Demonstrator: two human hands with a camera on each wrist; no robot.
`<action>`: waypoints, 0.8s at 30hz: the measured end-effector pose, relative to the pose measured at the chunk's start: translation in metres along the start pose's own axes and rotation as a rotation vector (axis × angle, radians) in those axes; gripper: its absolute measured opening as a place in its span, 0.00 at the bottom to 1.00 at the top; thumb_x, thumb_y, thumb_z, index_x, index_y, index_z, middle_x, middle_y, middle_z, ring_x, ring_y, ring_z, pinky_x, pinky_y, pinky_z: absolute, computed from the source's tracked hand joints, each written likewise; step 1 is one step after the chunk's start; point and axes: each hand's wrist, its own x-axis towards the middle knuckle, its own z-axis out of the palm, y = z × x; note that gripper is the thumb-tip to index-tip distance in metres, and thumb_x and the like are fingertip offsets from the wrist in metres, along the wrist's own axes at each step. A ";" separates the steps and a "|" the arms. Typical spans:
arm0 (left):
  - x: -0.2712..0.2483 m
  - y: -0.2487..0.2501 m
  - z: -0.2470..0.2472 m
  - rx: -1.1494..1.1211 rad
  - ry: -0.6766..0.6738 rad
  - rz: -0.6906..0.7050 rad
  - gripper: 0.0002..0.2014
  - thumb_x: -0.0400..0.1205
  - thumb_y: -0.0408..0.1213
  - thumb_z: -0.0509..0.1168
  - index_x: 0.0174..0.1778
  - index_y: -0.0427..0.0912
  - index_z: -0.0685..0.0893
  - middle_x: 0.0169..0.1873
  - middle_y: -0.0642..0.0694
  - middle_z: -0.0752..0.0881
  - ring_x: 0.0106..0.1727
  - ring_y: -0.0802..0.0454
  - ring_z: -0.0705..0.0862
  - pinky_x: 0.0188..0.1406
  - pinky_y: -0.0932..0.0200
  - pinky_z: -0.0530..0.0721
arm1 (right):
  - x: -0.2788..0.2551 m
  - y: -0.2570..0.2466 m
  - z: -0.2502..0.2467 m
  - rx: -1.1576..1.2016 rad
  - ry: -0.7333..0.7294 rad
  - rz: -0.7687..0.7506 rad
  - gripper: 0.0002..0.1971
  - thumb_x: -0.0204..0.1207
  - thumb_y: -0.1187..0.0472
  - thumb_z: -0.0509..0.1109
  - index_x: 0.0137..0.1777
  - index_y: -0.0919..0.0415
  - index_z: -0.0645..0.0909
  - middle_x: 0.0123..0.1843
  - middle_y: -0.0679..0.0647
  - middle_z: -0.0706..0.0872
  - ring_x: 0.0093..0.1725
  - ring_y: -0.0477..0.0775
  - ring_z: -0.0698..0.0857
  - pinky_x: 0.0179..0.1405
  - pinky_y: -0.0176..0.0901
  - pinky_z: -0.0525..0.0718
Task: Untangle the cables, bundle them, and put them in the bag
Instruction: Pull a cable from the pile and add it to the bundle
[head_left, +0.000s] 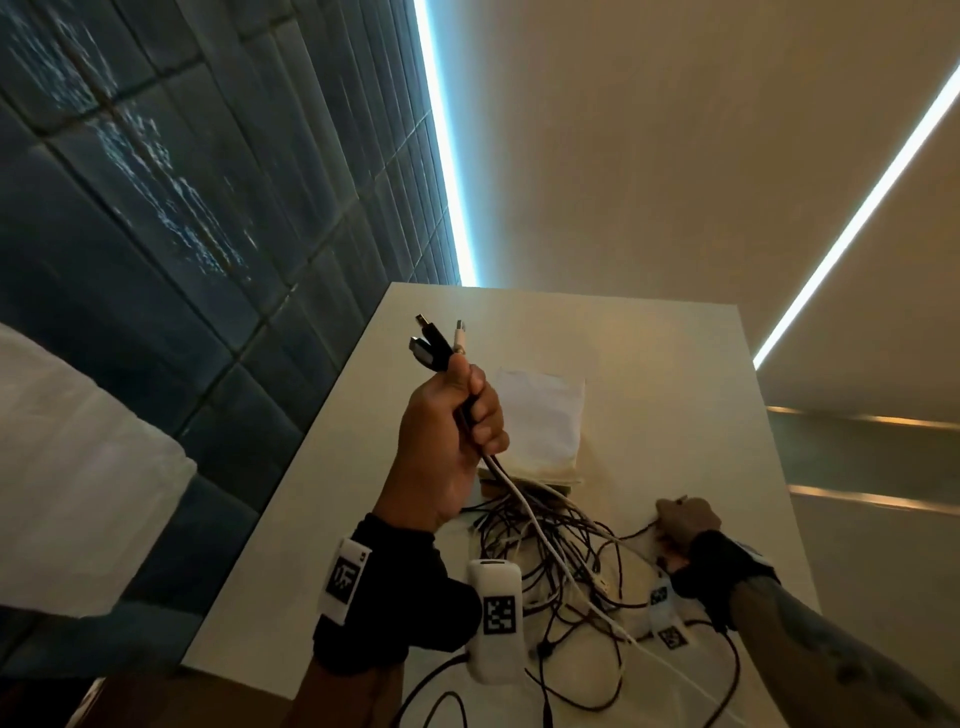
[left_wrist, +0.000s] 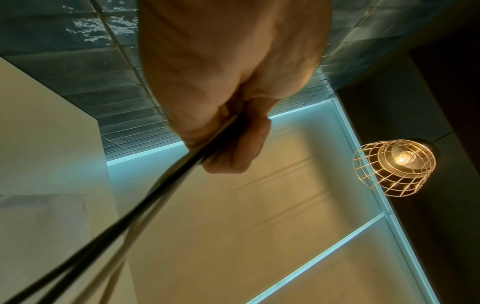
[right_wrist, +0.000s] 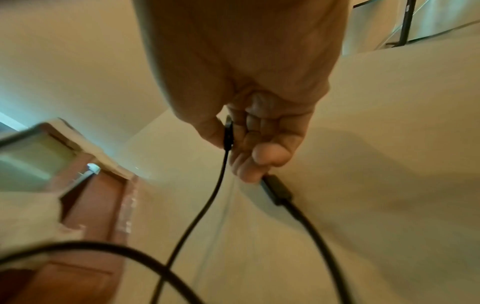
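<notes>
My left hand (head_left: 457, 415) is raised above the table and grips a bunch of cable ends, two black plugs (head_left: 428, 343) and one white plug (head_left: 459, 335) sticking up out of the fist. In the left wrist view the left hand (left_wrist: 231, 135) has its fingers curled round dark cables (left_wrist: 145, 205) running down. A tangle of dark and white cables (head_left: 566, 561) lies on the white table (head_left: 675, 374). My right hand (head_left: 685, 519) is low at the right of the tangle; the right hand (right_wrist: 246, 144) pinches a black cable end (right_wrist: 228, 133). A pale bag (head_left: 540, 421) lies flat behind the tangle.
A dark tiled wall (head_left: 156, 208) rises left of the table, with a lit strip along its top. A caged lamp (left_wrist: 394, 166) hangs overhead. A second black plug (right_wrist: 276, 190) lies on the table by my right fingers. White cloth (head_left: 78, 467) sits at the far left.
</notes>
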 end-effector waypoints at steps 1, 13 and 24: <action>0.002 -0.001 0.000 0.016 0.010 -0.001 0.18 0.89 0.44 0.51 0.34 0.41 0.70 0.22 0.48 0.69 0.19 0.56 0.66 0.18 0.64 0.65 | -0.009 -0.010 -0.003 0.049 0.005 -0.052 0.17 0.80 0.57 0.67 0.40 0.72 0.86 0.40 0.68 0.90 0.36 0.64 0.87 0.43 0.55 0.87; 0.004 -0.028 0.015 0.514 -0.026 0.000 0.16 0.90 0.45 0.52 0.59 0.38 0.80 0.21 0.53 0.65 0.20 0.60 0.62 0.18 0.65 0.62 | -0.189 -0.140 -0.043 0.700 -0.610 -0.823 0.16 0.83 0.73 0.58 0.68 0.70 0.78 0.37 0.56 0.80 0.38 0.57 0.80 0.46 0.47 0.86; -0.005 -0.023 0.011 0.398 0.006 0.189 0.13 0.88 0.40 0.57 0.42 0.39 0.79 0.21 0.53 0.66 0.23 0.58 0.62 0.24 0.60 0.61 | -0.213 -0.134 -0.034 0.483 -0.679 -0.855 0.19 0.77 0.49 0.73 0.46 0.69 0.79 0.30 0.62 0.71 0.27 0.55 0.67 0.23 0.42 0.69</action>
